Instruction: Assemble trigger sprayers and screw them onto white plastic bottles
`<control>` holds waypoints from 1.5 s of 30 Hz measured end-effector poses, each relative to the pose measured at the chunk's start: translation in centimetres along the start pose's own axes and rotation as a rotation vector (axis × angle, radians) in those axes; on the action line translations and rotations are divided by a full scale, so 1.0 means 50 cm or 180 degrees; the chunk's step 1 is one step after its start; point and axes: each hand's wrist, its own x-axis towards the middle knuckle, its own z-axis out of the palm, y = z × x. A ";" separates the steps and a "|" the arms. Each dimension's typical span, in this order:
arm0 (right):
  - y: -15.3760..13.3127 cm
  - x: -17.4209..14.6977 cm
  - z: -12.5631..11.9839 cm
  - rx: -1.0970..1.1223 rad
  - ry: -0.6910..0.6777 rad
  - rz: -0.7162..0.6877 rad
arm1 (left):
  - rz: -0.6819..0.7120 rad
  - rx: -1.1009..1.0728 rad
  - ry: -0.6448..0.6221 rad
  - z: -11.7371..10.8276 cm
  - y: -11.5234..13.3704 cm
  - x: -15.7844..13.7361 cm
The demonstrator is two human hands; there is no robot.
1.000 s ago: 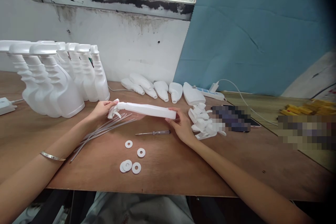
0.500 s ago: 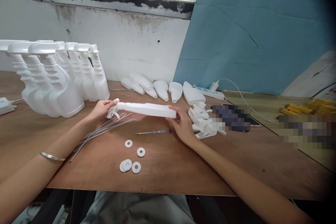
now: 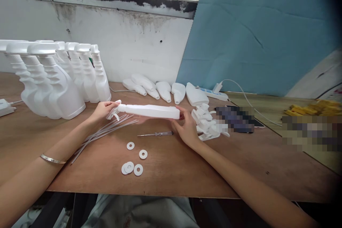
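Observation:
A white spray bottle [image 3: 152, 111] lies sideways in the air above the table, held between my two hands. My left hand [image 3: 103, 110] is closed on its trigger spray head [image 3: 114, 110] at the left end. Around the bottle's base, at the right end, the fingers of my right hand [image 3: 187, 124] are curved with the thumb below. Under the bottle lie several thin white tubes [image 3: 104, 131] and a screwdriver with a clear handle [image 3: 160, 134]. Nearer to me are several white ring washers [image 3: 138, 170], two of them overlapping.
Assembled spray bottles [image 3: 64, 92] stand in a group at the left. Empty-looking bottles without heads [image 3: 163, 91] lie along the wall. Loose spray heads [image 3: 210, 128] are piled right of my right hand. A power strip [image 3: 217, 94] with a cable and a phone [image 3: 259, 123] lie farther right.
The bottle stays between both hands. Its spray head has turned slightly, with the trigger pointing lower left, and my right fingers have shifted a little at the base.

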 end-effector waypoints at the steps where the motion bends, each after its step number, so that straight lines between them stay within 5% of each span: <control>1: -0.001 0.000 0.000 -0.0019 0.0007 -0.0007 | 0.0000 -0.0006 0.0020 0.001 0.002 -0.001; 30: -0.014 0.001 -0.011 -0.0173 0.0153 -0.0532 | 0.0362 0.0128 0.0392 0.006 0.007 -0.013; 45: -0.016 -0.002 -0.005 0.1177 -0.0183 0.0270 | 0.0671 -0.0329 0.0235 0.007 -0.008 0.002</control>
